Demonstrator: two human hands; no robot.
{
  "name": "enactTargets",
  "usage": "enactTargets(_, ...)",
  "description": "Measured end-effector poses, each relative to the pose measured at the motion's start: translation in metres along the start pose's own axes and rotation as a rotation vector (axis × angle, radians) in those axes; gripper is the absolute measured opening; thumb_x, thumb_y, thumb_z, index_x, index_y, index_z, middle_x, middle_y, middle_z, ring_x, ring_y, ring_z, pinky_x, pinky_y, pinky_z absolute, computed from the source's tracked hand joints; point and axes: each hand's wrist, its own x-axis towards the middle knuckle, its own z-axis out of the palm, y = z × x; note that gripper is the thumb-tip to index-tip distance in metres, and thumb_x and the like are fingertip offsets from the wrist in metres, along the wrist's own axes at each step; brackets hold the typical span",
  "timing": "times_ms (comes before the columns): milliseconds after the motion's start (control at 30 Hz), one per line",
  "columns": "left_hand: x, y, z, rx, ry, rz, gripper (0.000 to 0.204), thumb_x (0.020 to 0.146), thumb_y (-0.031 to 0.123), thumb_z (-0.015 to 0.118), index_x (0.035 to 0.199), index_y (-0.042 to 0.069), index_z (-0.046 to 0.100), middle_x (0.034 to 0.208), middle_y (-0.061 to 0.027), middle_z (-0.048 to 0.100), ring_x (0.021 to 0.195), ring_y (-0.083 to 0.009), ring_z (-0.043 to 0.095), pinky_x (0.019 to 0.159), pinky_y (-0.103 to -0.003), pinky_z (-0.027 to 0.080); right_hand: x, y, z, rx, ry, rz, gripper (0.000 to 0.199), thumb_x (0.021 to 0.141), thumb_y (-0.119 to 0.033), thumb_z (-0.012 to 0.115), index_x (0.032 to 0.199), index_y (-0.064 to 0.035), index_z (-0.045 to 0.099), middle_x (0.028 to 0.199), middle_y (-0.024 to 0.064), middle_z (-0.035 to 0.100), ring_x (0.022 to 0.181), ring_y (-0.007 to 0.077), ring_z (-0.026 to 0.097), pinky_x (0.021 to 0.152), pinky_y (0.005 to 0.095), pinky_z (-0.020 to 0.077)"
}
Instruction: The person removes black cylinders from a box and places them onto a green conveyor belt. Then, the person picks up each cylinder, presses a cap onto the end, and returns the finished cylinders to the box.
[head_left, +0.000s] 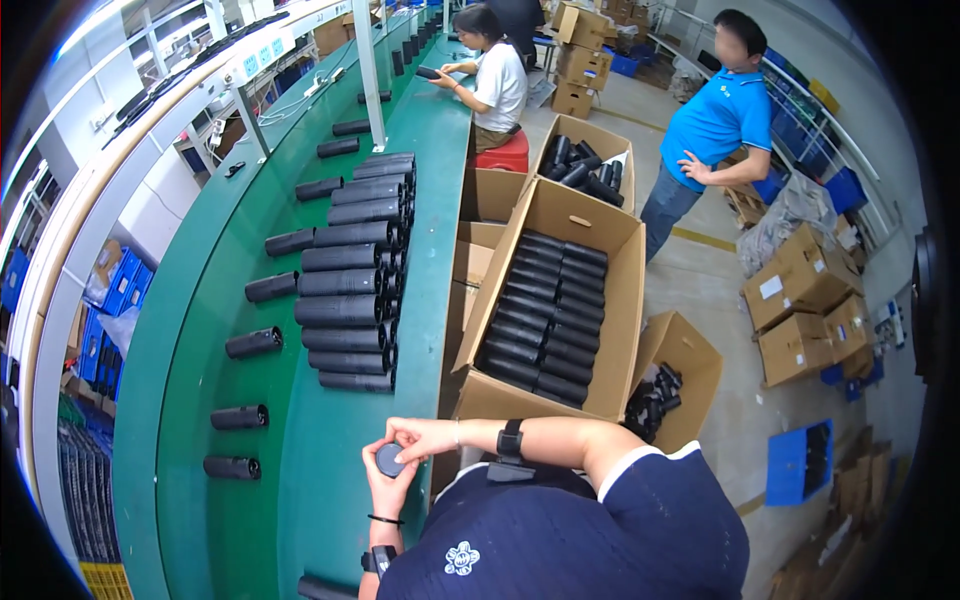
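Note:
At the near edge of the green bench, both my hands are closed on a dark round piece [390, 460]. Its flat, disc-like face shows; how far it extends below is hidden. My left hand [386, 487] wraps round its side. From the right, my right hand [425, 437] reaches over, thumb and fingers against the face and rim. Just ahead of my hands, a stack of black cylinders [345, 312] lies sideways on the bench. Another black cylinder [325, 588] lies beside my left forearm, partly cut off by the lower edge.
Single black cylinders [254, 343] lie spaced along a green strip [190, 440] at left. To my right stands an open cardboard box [625, 290] with rows of cylinders. Behind it, another box [627, 160] holds loose ones. A seated co-worker [497, 85] and a standing person [715, 120] are farther off.

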Motion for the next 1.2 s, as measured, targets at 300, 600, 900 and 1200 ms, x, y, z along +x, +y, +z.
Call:
enactTargets(300,0.004,0.001,0.007,0.012,0.072,0.029,0.055,0.068,0.011,0.078,0.110,0.001,0.045,0.104,-0.0097,0.050,0.097,-0.0180,0.051,0.086,-0.031,0.044,0.006,0.003,0.016,-0.366,0.315,-0.181,0.031,0.089,-0.032,0.061,0.096,-0.0072,0.044,0.063,0.0033,0.054,0.055,0.0107,0.053,0.047,0.0264,0.0416)
enactTargets(600,0.007,0.006,0.001,-0.087,0.030,-0.074,0.049,0.068,0.013,0.077,0.106,0.003,0.047,0.098,-0.0063,0.051,0.091,-0.0142,0.050,0.080,-0.028,0.044,0.008,0.001,0.005,-0.144,0.108,0.048,0.023,0.094,-0.027,0.054,0.097,-0.0084,0.041,0.063,0.0013,0.053,0.049,0.0073,0.049,0.042,0.0217,0.0376)
enactTargets(900,0.018,0.007,0.010,0.026,0.077,-0.021,0.041,0.068,0.007,0.076,0.098,0.002,0.050,0.094,-0.0063,0.053,0.086,-0.0131,0.050,0.076,-0.026,0.045,0.009,-0.002,-0.003,-0.131,0.129,0.096,0.029,0.090,-0.029,0.061,0.097,-0.0082,0.042,0.062,0.0020,0.055,0.049,0.0082,0.052,0.041,0.0212,0.0383)
enactTargets(1200,0.008,0.040,0.020,0.224,-0.029,0.026,0.037,0.074,0.011,0.072,0.100,0.001,0.048,0.092,-0.0072,0.050,0.088,-0.0151,0.049,0.079,-0.028,0.042,-0.006,0.009,-0.004,-0.008,0.159,0.089,0.033,0.092,-0.041,0.054,0.098,-0.0105,0.043,0.064,0.0035,0.057,0.046,0.0092,0.053,0.038,0.0205,0.0361)
